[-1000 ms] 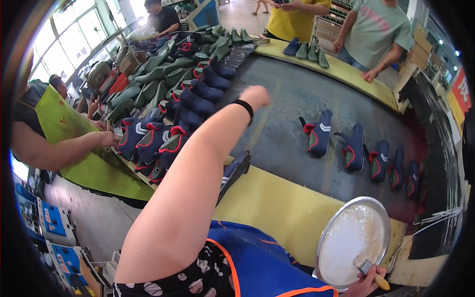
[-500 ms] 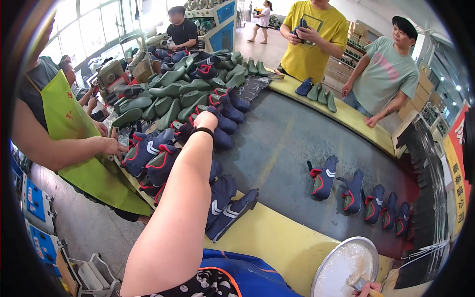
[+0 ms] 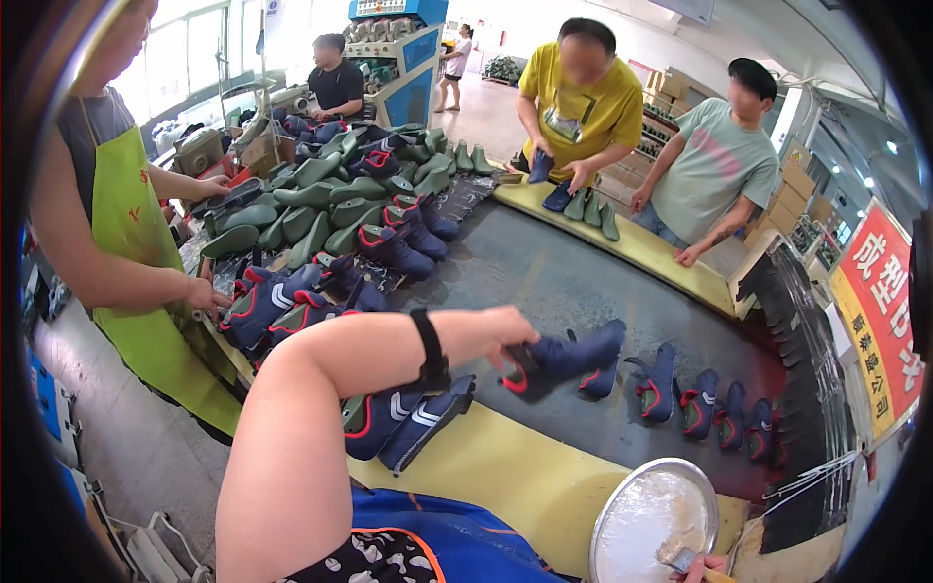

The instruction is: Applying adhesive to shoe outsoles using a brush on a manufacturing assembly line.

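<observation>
My left hand [image 3: 498,330] is closed round the collar end of a navy shoe upper [image 3: 575,360] with red trim, held tilted over the dark conveyor belt [image 3: 515,257], its toe toward the right. Behind it, partly covered, stands another navy shoe upper on the belt. At the lower right edge my right hand [image 3: 708,567], only partly in view, grips a brush [image 3: 684,560]. Its bristles rest in the white paste in a round metal pan [image 3: 716,500]. Two navy shoe uppers [image 3: 420,420] with white stripes lie near my left forearm.
Green shoe lasts [image 3: 316,170] and more uppers are heaped at the left. A row of uppers [image 3: 698,403] runs along the belt's right side. A person in a lime apron [image 3: 141,228] stands left; two people stand across the belt, one holding shoes. A yellow ledge [image 3: 496,452] borders my side.
My left hand has moved from the shoe pile rightward over the belt, now carrying a navy upper. The person in yellow has lowered a shoe toward the far ledge. The view has shifted slightly.
</observation>
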`<state>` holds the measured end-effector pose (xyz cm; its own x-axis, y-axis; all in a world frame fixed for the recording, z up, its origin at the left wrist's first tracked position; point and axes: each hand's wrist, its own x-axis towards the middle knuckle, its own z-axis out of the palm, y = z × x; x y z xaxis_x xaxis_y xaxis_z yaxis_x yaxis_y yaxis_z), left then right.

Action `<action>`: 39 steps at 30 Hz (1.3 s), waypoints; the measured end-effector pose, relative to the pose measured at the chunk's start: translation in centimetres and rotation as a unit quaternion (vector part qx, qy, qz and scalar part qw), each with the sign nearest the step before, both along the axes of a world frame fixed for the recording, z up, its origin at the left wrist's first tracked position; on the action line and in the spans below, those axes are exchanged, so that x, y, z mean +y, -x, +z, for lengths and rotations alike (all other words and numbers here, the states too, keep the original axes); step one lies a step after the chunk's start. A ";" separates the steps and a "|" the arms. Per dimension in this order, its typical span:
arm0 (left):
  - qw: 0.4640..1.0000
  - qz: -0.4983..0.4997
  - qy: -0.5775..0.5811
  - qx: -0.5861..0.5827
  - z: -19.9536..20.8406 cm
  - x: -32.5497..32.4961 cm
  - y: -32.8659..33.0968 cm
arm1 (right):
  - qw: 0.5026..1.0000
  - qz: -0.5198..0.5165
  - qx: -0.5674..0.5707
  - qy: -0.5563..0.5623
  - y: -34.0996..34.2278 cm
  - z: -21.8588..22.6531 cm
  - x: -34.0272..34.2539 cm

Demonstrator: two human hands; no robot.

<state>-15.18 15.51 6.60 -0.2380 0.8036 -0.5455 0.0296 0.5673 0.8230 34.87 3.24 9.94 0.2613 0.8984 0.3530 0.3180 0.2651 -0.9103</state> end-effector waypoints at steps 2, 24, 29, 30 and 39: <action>0.999 -0.037 0.008 -0.024 -0.9 -2.1 -3.7 | 0.999 -0.025 0.021 0.039 -0.4 -0.3 -0.3; 0.884 -0.279 -0.055 0.372 -7.1 -18.2 -16.6 | 0.985 -0.043 0.163 0.038 -2.0 -5.1 1.6; 0.881 -0.274 -0.031 0.385 -7.0 -16.3 -16.8 | 0.991 -0.043 0.119 0.041 -0.6 -3.7 1.4; 0.882 -0.278 -0.028 0.379 -7.2 -16.1 -16.9 | 0.991 -0.042 0.118 0.044 -0.3 -3.6 1.3; 0.978 -0.085 -0.049 -0.186 -11.8 -13.9 -14.9 | 0.980 -0.060 0.162 0.094 -0.6 -4.6 0.8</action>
